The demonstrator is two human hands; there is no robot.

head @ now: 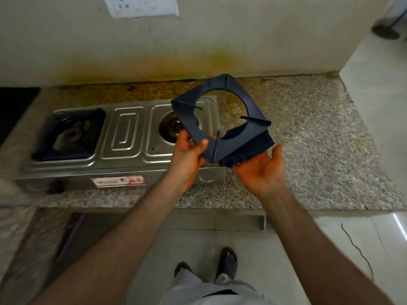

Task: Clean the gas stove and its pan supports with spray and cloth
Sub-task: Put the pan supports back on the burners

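A steel two-burner gas stove (127, 133) sits on a speckled granite counter. My left hand (187, 154) grips the near corner of a dark blue square pan support (253, 106), held tilted in the air above the stove's right burner (174, 128), which is bare. My right hand (264, 170) is palm up under the support's right edge, with a dark blue cloth (246, 150) bunched between its fingers and the support. A second pan support (68, 133) rests over the left burner. No spray bottle shows.
The granite counter (308, 139) stretches right of the stove to a wall corner. A stained wall (198, 51) rises behind. A dark mat (15, 106) lies at far left. Below the counter edge are floor tiles, my sandalled feet (229, 263) and a thin wire (361, 254).
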